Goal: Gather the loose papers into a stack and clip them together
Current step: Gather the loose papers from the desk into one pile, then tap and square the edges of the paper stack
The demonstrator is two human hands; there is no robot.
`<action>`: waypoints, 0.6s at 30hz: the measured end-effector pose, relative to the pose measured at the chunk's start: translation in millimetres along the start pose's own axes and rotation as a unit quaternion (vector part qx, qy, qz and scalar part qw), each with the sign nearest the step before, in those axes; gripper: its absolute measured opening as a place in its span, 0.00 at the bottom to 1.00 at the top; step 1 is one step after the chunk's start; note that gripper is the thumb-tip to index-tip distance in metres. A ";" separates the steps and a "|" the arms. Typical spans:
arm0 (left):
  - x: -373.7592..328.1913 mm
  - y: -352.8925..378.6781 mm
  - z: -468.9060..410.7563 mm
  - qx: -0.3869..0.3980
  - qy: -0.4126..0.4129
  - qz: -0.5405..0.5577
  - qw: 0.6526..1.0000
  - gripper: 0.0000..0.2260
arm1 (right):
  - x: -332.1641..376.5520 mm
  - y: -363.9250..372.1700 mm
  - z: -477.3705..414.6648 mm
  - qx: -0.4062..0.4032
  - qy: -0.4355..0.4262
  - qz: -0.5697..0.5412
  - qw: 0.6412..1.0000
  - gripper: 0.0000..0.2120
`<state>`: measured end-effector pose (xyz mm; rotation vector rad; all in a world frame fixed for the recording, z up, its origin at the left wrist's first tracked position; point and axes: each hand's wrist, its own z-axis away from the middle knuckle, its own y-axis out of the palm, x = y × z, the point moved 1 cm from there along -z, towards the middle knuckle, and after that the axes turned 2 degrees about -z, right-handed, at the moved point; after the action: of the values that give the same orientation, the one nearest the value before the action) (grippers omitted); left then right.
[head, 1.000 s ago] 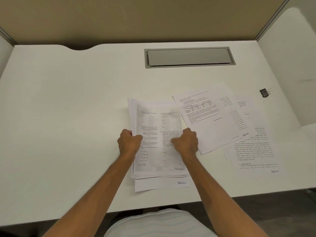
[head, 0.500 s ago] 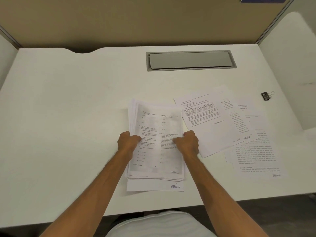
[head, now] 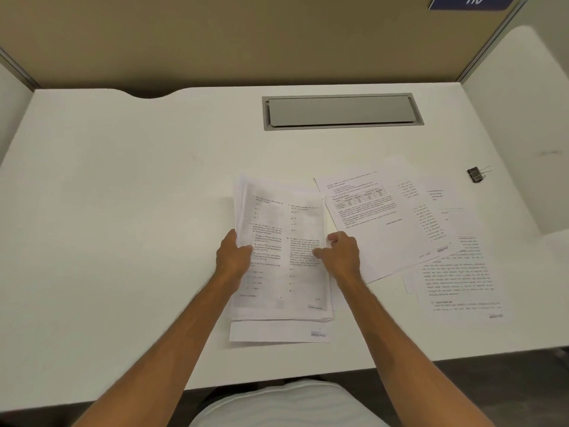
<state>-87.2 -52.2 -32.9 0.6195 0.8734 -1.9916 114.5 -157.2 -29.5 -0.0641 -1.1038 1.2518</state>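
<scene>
- left hand (head: 234,257) grips the L edge of the stack (head: 283,223) approx halfway down. Thumb on the top pg, fingers tucked under & out of sight.
- right hand (head: 340,257) grips the R edge at about the same height, fingers curled, thumb pressed on the top pg.
- stack = several printed pgs, roughly squared but not flush. Edges fan out a bit at the far L corner and along the near end.
- stack is mid-desk, toward the near edge, straight in front of the person.
- can't tell if it lies flat or is raised a little off the desk (head: 123,211).
- bottom sheet (head: 277,332) sticks out from under the stack on the near side, flat on the desk, small logo at its R corner.
- loose sheets (head: 378,229) are spread to the R of the stack, overlapping each other at diff angles.
- nearest one has a small table + text, and the right hand overlaps its L edge in this view. Some lie w/ text upside down.
- binder clip (head: 476,174), black w/ wire handles, lies alone at far R on the desk. It's apart from the loose sheets and well apart from the stack.
- cable flap (head: 341,111), grey, is set into the desk at the back.
- partition (head: 215,35), tan, stands behind the desk. Blue sign (head: 471,1) w/ "110" is at its top R.
- white shirt (head: 283,405) at the bottom of the view.
</scene>
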 end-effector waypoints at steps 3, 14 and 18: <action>-5.6 -16.0 13.0 -0.035 0.068 -0.034 0.997 0.22 | 5.9 -6.8 1.1 0.005 -0.031 -0.063 0.998 0.38; -55.8 -67.9 58.4 -0.026 0.268 0.136 0.954 0.15 | 49.0 -24.7 17.5 0.241 -0.181 -0.322 0.898 0.18; -74.5 -71.9 61.9 -0.032 0.299 0.196 0.933 0.15 | 75.3 -31.8 26.4 0.143 -0.244 -0.321 0.904 0.11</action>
<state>-116.2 -33.9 82.7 1.2922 1.0601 -1.4167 111.8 -124.4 49.9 0.8182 -1.2093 0.8196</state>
